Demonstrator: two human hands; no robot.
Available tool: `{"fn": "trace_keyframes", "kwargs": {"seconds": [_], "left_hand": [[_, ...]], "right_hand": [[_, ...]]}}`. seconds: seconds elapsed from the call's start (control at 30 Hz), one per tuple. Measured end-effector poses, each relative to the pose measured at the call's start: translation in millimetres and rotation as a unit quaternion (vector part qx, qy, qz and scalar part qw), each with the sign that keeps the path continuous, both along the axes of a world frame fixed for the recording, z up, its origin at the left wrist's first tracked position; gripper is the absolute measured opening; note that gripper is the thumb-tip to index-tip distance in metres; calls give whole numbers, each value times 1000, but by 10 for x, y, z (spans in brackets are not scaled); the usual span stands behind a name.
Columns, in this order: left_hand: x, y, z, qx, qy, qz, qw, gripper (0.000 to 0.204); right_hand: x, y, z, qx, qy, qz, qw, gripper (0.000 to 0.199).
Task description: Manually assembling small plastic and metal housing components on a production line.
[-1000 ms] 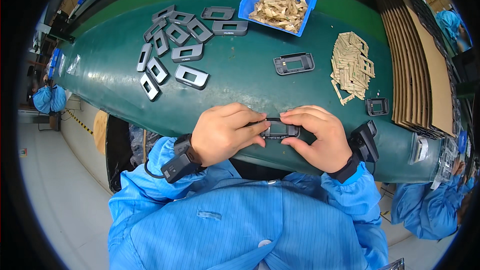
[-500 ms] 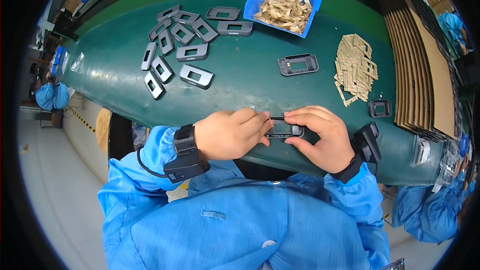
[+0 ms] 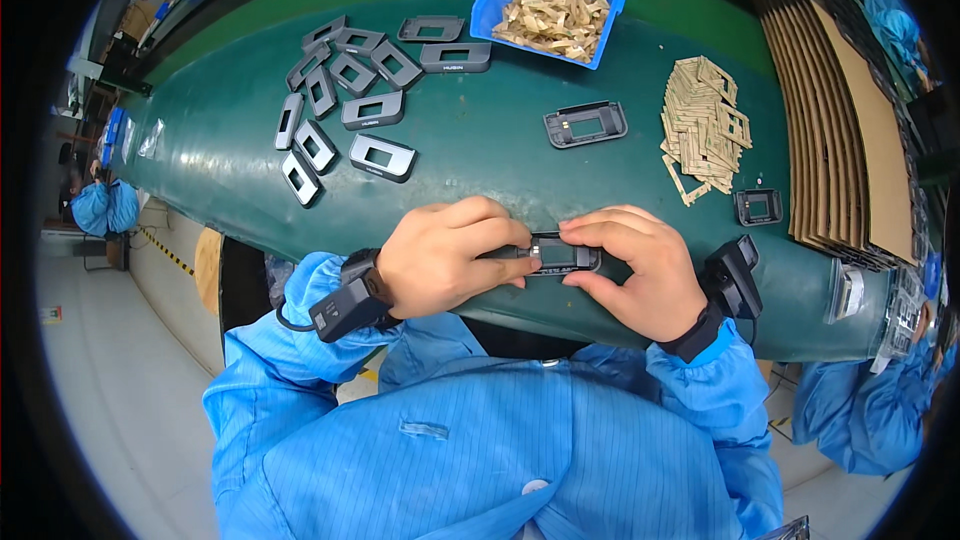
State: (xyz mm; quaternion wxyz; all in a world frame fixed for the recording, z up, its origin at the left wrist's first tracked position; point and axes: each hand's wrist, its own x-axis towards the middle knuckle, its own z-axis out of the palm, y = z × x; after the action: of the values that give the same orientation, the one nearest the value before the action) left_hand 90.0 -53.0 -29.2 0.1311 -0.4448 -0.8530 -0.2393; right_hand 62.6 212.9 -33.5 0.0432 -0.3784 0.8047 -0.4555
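Close to the near edge of the green table, a dark plastic housing (image 3: pixel 562 254) with a rectangular window lies between my hands, its hollow side up. My left hand (image 3: pixel 452 248) is closed at its left end, the thumb pressing on the inside and the fingers along the rim. With thumb and index finger, my right hand (image 3: pixel 640 265) grips the right end from the far and near sides. Part of the left end is hidden behind my fingers. Beyond my hands lies another open housing (image 3: pixel 586 126), and a smaller dark frame (image 3: pixel 758 207) sits to the right.
Several grey housings (image 3: pixel 374 111) are spread at the back left. A blue bin (image 3: pixel 612 28) holds tan paper scraps. Tan adhesive frames (image 3: pixel 698 130) form a pile at the right, beside upright cardboard sheets (image 3: pixel 858 130). Plastic bags (image 3: pixel 888 324) lie at the right edge.
My left fingers have shifted down and left, and the thumb now presses inside the housing's left end. More of the housing shows. My right hand keeps its grip.
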Motion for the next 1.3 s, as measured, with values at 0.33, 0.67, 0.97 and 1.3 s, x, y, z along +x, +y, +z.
{"fn": "trace_keyframes", "kwargs": {"seconds": [0.33,0.67,0.97,1.3], "left_hand": [[28,74,17,-28,2,-38,999,28],[248,523,-8,95,-87,324,937,14],[216,677,-102,2,-75,357,931,12],[200,714,-51,-26,-50,248,967,18]], "right_hand": [[24,-32,57,-1,85,-59,995,40],[310,-145,21,12,-98,-237,966,14],[250,-314,-9,97,-14,-253,963,24],[329,-181,67,115,71,-250,959,15]]}}
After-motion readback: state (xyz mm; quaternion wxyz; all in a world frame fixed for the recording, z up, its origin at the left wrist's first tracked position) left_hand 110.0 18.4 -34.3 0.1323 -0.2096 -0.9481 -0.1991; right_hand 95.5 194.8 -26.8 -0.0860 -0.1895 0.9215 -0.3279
